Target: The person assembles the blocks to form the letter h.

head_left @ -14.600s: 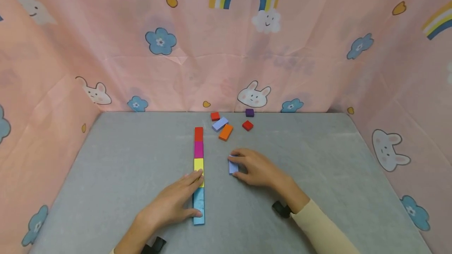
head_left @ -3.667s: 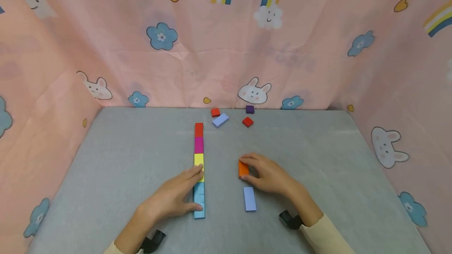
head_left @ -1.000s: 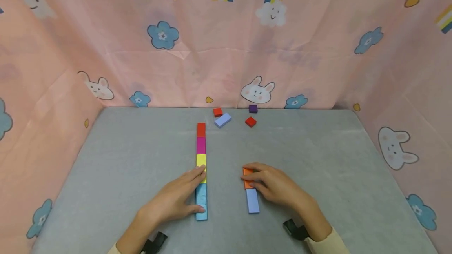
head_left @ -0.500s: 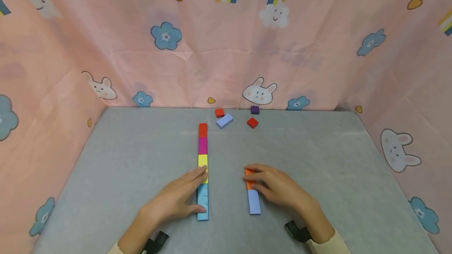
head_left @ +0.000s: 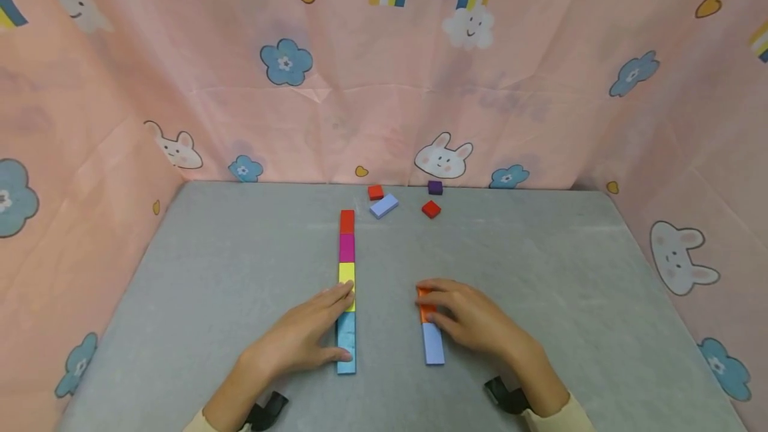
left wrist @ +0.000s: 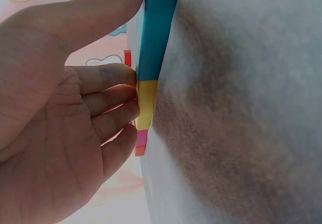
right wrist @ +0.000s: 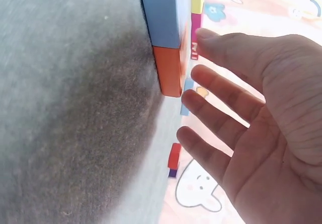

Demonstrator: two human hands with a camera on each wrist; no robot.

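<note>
In the head view, a straight row of flat blocks runs away from me: light blue (head_left: 346, 342), yellow (head_left: 346, 272), magenta (head_left: 347, 247) and red (head_left: 347, 221). My left hand (head_left: 297, 335) rests on the row, fingertips at the yellow block and thumb on the light blue one. To the right, an orange block (head_left: 424, 312) meets a periwinkle block (head_left: 433, 344) end to end. My right hand (head_left: 474, 315) hovers over the orange block, partly hiding it. In the right wrist view its relaxed fingers (right wrist: 216, 108) appear apart from the orange block (right wrist: 168, 73).
At the back of the grey table (head_left: 510, 245) lie a red block (head_left: 375, 193), a slanted periwinkle block (head_left: 384, 206), another red block (head_left: 431, 209) and a dark purple block (head_left: 435, 187). A pink patterned curtain (head_left: 360, 105) encloses the back and sides.
My right hand has moved the first periwinkle block nearer, brought the orange block from the back group and set it against that block's far end. My left hand stays on the row.
</note>
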